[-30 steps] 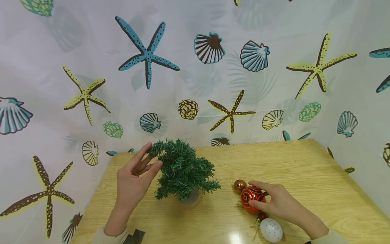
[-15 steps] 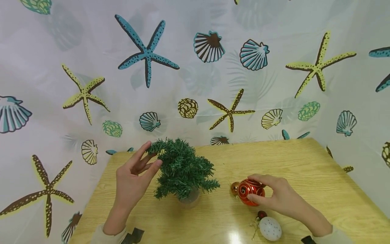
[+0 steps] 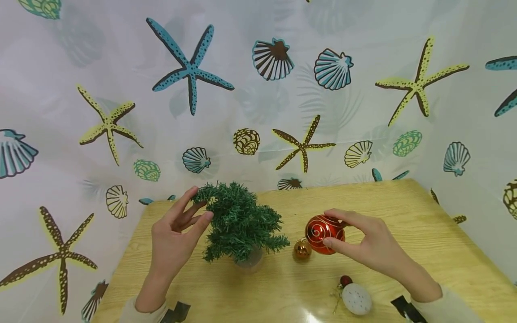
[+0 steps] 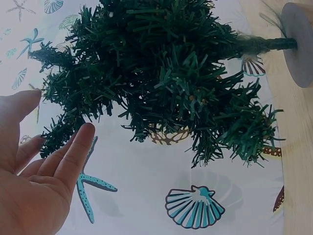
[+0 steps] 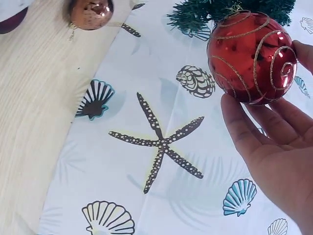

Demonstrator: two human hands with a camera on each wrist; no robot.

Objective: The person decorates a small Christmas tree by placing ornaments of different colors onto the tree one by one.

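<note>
My right hand (image 3: 373, 244) grips a shiny red Christmas bauble (image 3: 321, 234) with gold glitter swirls, its thumb and fingers around the ball. In the right wrist view the red bauble (image 5: 252, 58) is held up off the table. My left hand (image 3: 177, 237) is at the upper left of a small green artificial Christmas tree (image 3: 242, 220), its fingertips touching the outer twigs. The left wrist view has that hand's fairly straight fingers (image 4: 73, 156) beside the tree's branches (image 4: 161, 73), not wrapped round them. The tree stands on a pale round base (image 3: 249, 262).
A small copper bauble (image 3: 302, 250) lies on the wooden table (image 3: 375, 202), between the tree and the right hand. Nearer the front are a white dotted bauble (image 3: 357, 299) and a small dark red one (image 3: 345, 281). A shell-and-starfish patterned curtain (image 3: 266, 103) surrounds the table.
My right hand has picked up the red bauble and moved it up and left toward the tree. The copper bauble has shifted left. My left hand stays at the twigs.
</note>
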